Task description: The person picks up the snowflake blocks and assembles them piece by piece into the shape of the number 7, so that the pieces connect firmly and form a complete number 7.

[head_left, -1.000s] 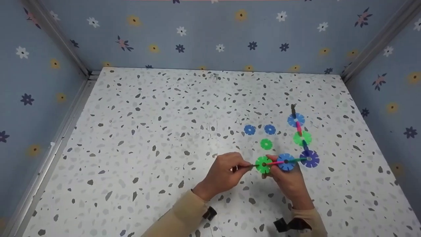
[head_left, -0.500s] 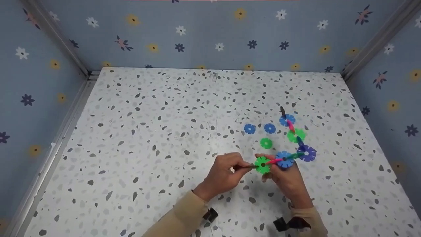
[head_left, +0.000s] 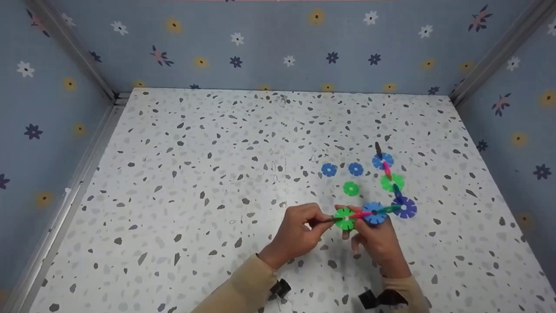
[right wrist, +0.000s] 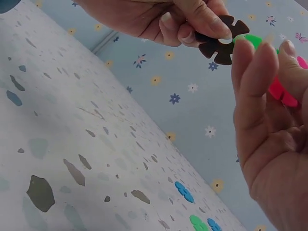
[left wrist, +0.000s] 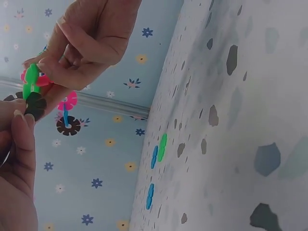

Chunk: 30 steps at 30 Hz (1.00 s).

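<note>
My left hand (head_left: 302, 228) pinches a dark brown notched plastic disc (right wrist: 222, 53) between thumb and fingertips. This disc meets a green disc (head_left: 345, 218) at the left end of a chain of interlocking snowflake discs. My right hand (head_left: 380, 243) grips the chain by that green disc, thumb in front and fingers behind. From there the chain runs right through a pink disc (head_left: 359, 215) and a blue disc (head_left: 374, 213) to a purple disc (head_left: 404, 207). It then bends away, through a second green disc (head_left: 392, 182), to a brown disc (head_left: 378, 150) at its far end.
Loose on the speckled white tabletop (head_left: 208, 174) lie two blue discs (head_left: 329, 169) and one green disc (head_left: 351, 188), just beyond the hands. Blue flower-patterned panels (head_left: 260, 43) enclose the back and sides. Black straps with small cameras (head_left: 369, 299) sit on the wrists.
The chain's far part swung left, then slightly back right. The held green disc shifted slightly left, and some right-hand fingers loosened downward. The left hand keeps its pinch.
</note>
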Each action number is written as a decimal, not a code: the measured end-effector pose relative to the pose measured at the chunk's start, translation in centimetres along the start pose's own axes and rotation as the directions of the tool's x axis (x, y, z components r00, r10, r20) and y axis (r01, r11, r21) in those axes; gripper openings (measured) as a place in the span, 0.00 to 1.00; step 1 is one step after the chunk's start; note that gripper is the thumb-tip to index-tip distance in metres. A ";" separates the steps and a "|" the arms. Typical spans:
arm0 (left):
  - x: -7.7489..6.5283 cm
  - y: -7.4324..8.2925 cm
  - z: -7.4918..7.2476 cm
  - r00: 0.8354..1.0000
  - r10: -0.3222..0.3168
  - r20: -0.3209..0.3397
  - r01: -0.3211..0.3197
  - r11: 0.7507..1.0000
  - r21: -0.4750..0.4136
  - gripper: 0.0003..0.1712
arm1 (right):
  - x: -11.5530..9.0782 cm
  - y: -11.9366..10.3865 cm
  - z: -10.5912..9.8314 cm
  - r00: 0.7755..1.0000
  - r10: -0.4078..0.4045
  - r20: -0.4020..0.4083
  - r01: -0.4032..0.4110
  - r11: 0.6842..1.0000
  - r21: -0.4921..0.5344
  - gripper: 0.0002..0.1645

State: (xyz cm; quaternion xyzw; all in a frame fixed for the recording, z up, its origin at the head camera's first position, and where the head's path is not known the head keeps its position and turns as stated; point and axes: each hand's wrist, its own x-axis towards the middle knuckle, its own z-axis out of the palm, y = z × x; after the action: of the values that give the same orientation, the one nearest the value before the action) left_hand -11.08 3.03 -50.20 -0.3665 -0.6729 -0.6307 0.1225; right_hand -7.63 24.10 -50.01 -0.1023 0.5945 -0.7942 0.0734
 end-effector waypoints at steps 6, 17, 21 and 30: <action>0.0 -0.4 0.3 1.000 -0.019 -0.019 0.019 1.000 -0.016 0.06 | -0.1 -0.1 -0.1 1.000 0.016 -0.008 -0.016 1.000 0.020 0.18; 1.0 -1.5 2.0 0.999 0.027 0.026 -0.031 0.980 0.195 0.03 | -0.2 0.3 -0.6 0.975 0.018 -0.223 -0.034 0.997 -0.065 0.20; 1.5 -1.8 2.5 0.996 -0.034 0.082 0.007 0.951 0.310 0.05 | -0.1 0.4 -1.1 0.955 0.002 -0.295 -0.025 0.997 -0.077 0.20; 3.5 -3.9 3.5 0.876 -0.466 0.128 0.358 0.804 0.476 0.08 | -0.2 -0.6 -2.9 0.933 -0.093 -0.349 0.135 0.986 0.097 0.13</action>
State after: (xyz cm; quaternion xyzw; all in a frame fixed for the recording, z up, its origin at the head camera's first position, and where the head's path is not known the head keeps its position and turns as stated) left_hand -14.99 7.79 -51.55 -0.2465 -0.8704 -0.4257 -0.0210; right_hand -8.20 27.02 -50.29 0.0079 0.5428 -0.8368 -0.0715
